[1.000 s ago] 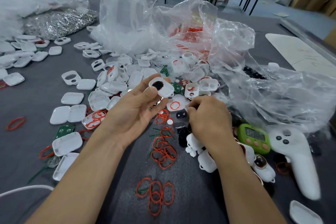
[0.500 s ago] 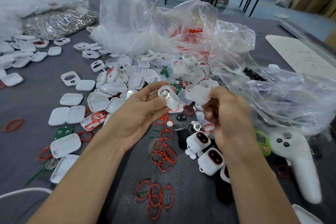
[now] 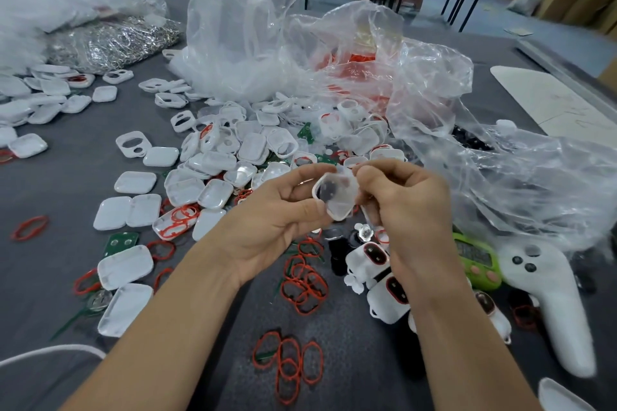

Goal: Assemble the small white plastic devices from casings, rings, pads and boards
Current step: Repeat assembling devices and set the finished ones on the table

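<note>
Both hands meet at mid-frame over the grey table (image 3: 56,183). My left hand (image 3: 267,220) holds a small white casing (image 3: 335,195) with a dark part inside, between thumb and fingers. My right hand (image 3: 407,207) pinches the casing's right side and upper edge, where a second white piece seems to lie, blurred. Below the hands lie several assembled white devices (image 3: 370,259) with red-rimmed dark windows. Loose white casings (image 3: 213,190) are heaped behind the hands. Red rings (image 3: 303,280) and a green board (image 3: 120,242) lie nearby.
Crumpled clear plastic bags (image 3: 334,53) fill the back and right. A green timer (image 3: 477,259) and a white controller (image 3: 551,300) sit at the right. A heap of silver metal clips (image 3: 110,43) lies far left. More red rings (image 3: 290,367) lie near the front edge.
My right hand rose from the table with a white piece and came to the casing in my left hand. Both hands now hold the casing together.
</note>
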The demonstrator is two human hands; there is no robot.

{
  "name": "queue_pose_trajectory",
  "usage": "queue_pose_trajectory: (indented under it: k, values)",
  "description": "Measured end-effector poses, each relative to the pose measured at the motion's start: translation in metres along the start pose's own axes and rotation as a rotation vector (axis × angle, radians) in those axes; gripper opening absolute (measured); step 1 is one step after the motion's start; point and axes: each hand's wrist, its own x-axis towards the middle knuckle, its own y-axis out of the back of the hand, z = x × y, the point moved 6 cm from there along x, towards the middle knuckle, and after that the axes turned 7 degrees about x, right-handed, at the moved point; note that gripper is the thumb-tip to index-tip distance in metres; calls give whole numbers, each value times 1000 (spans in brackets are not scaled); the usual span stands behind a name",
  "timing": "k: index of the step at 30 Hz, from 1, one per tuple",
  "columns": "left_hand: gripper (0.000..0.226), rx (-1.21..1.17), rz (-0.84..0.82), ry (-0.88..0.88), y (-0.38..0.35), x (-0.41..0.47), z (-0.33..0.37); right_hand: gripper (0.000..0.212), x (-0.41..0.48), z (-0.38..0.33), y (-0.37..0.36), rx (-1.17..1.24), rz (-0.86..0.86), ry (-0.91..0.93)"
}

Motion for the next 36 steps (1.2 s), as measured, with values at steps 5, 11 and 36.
queue_pose_trajectory:
  k: [5, 11, 36]
  values:
    - [45, -66, -17, -5, 2, 2, 0, 17, 0, -4, 4, -304, -4, 156]
    - [42, -30, -13, -21, 5, 2, 0, 10, 0, -6, 6, -229, 55, 153]
    - [56, 31, 50, -122, 7, 2, 5, 17, -13, -9, -7, -501, 99, 262]
